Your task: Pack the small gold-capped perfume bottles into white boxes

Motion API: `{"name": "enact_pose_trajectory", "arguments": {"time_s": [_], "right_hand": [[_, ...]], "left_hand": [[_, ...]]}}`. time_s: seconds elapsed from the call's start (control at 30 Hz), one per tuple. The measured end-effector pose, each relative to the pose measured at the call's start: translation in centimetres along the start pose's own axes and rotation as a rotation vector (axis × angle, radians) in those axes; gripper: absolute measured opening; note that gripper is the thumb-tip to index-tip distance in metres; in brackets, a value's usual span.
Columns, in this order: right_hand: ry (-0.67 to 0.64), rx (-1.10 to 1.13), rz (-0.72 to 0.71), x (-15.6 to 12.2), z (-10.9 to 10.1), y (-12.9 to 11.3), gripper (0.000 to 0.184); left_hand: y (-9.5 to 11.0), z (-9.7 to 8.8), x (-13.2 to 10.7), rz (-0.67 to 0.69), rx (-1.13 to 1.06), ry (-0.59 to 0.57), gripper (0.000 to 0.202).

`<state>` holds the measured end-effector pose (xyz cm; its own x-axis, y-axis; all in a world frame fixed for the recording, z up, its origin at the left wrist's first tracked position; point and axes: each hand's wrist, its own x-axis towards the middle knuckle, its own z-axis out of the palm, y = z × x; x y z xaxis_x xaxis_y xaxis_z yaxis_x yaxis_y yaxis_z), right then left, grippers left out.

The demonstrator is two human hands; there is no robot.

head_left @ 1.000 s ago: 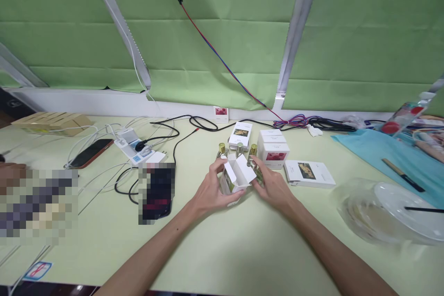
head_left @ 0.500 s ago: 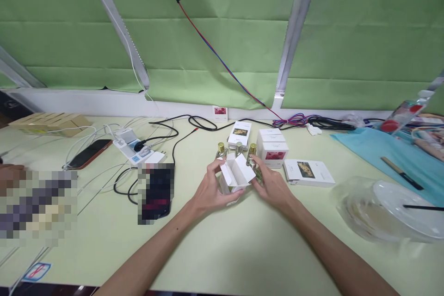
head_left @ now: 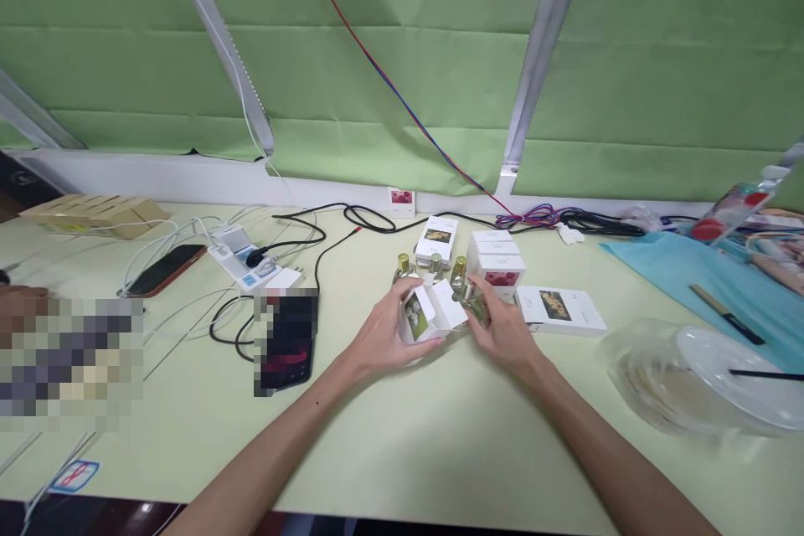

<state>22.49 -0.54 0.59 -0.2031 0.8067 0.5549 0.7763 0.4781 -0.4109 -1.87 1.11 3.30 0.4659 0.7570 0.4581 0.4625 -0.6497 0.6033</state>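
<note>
While your left hand (head_left: 382, 337) grips the open box (head_left: 415, 316), your right hand (head_left: 507, 338) grasps a bottle (head_left: 476, 307) just right; probably boxing step, next needs flaps (head_left: 450, 306) clear.

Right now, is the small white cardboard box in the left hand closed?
No, the small white cardboard box in the left hand is open, its white flaps spread outward.

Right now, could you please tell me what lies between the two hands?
In the head view: the open white box and, in the right hand, a glass bottle.
</note>
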Motion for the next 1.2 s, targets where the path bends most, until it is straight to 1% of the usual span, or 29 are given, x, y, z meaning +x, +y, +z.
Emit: {"name": "enact_pose_trajectory", "arguments": {"time_s": [0.1, 0.2, 0.3, 0.37, 0.43, 0.5, 0.6, 0.77, 1.07, 1.2], "right_hand": [[0.143, 0.015, 0.012, 0.1, -0.4, -0.2, 0.049], [0.329, 0.032, 0.065, 0.3, -0.7, -0.7, 0.049], [0.470, 0.127, 0.179, 0.4, -1.1, -1.7, 0.049], [0.488, 0.275, 0.288, 0.5, -1.3, -2.5, 0.051], [0.472, 0.466, 0.385, 0.5, -1.2, -3.2, 0.054], [0.421, 0.640, 0.466, 0.4, -1.0, -3.5, 0.057], [0.360, 0.787, 0.556, 0.3, -0.5, -3.4, 0.061], [0.292, 0.897, 0.616, 0.3, -0.2, -3.4, 0.061], [0.253, 0.954, 0.672, 0.5, -0.1, -3.6, 0.061], [0.250, 0.978, 0.674, 0.5, 0.1, -3.5, 0.061]], "left_hand": [[0.2, 0.0, 0.0, -0.014, 0.006, -0.044, 0.081], [0.3, 0.3, -0.1, -0.029, -0.004, -0.091, 0.082], [0.1, 0.8, -0.3, -0.004, -0.023, -0.117, 0.079], [-0.1, 1.2, -0.4, 0.017, -0.038, -0.096, 0.078], [-0.3, 1.5, -0.5, 0.027, -0.049, -0.068, 0.078], [-0.4, 1.7, -0.5, 0.025, -0.055, -0.053, 0.077], [-0.4, 1.9, -0.5, 0.014, -0.061, -0.043, 0.077], [-0.3, 2.2, -0.5, -0.008, -0.082, -0.025, 0.077], [-0.2, 2.7, -0.8, -0.054, -0.091, 0.003, 0.078], [-0.2, 2.8, -0.7, -0.030, -0.101, 0.010, 0.076]]}}
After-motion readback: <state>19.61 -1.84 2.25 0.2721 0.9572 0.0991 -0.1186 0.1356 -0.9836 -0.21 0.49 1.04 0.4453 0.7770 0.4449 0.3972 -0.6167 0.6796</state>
